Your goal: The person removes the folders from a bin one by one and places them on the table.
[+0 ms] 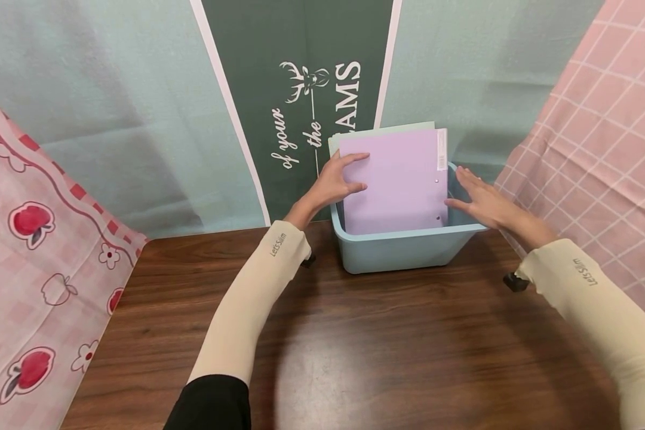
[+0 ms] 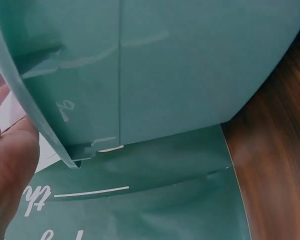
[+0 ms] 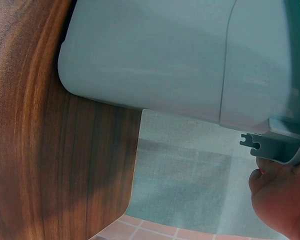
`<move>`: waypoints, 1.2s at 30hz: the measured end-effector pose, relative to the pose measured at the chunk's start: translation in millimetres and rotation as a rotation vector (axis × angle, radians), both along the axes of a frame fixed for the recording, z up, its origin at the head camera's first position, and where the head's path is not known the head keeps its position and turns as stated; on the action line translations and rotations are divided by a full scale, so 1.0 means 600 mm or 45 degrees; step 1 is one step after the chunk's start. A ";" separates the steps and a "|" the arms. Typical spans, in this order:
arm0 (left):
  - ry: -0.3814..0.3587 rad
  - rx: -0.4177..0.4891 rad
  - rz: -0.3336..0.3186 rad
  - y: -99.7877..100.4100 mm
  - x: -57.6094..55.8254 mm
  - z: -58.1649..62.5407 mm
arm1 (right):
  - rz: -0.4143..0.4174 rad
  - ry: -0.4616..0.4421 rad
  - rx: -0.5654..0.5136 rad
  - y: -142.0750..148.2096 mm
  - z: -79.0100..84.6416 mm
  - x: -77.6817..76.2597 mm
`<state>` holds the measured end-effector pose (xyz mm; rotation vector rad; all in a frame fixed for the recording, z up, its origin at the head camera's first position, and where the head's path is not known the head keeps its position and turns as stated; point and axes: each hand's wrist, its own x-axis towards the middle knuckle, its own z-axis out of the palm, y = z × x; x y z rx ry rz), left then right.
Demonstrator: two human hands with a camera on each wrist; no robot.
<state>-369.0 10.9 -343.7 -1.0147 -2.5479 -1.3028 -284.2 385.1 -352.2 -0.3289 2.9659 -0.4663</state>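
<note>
Two flat folders or binders stand upright in a light blue plastic bin point(image 1: 398, 254). The front one is a purple folder point(image 1: 395, 185) with a white label at its upper right. Behind it shows the edge of a pale green folder point(image 1: 381, 131). At the purple folder's left edge is my left hand point(image 1: 335, 179), thumb and a finger extended across its front face. My right hand point(image 1: 484, 200) is spread over the bin's right rim, its thumb pointing toward the folder. Both wrist views show the bin's outer wall point(image 2: 200, 65) point(image 3: 150, 60), with much of each hand cut off.
Under the bin is a brown wooden table point(image 1: 322, 334). A green and pale blue printed cloth point(image 1: 301, 36) hangs behind it. Pink checked cloth point(image 1: 596, 149) borders the right side, and an apple-print cloth point(image 1: 43, 269) the left.
</note>
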 end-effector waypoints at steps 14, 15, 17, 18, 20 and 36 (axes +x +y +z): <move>-0.321 -0.103 -0.261 -0.009 -0.008 0.003 | 0.012 0.021 -0.036 0.001 -0.003 0.002; -0.310 -0.115 -0.252 -0.007 -0.009 0.003 | 0.012 0.019 -0.039 0.001 -0.003 0.002; -0.280 -0.132 -0.208 -0.003 -0.007 0.002 | 0.011 0.019 -0.041 0.001 -0.003 0.003; -0.272 -0.129 -0.178 0.000 -0.006 0.002 | 0.011 0.021 -0.042 0.001 -0.004 0.003; -0.270 -0.108 -0.110 0.007 -0.002 0.001 | 0.008 0.019 -0.044 0.002 -0.004 0.002; -0.390 0.152 0.015 0.018 0.021 0.007 | 0.004 -0.014 -0.029 0.000 0.001 -0.001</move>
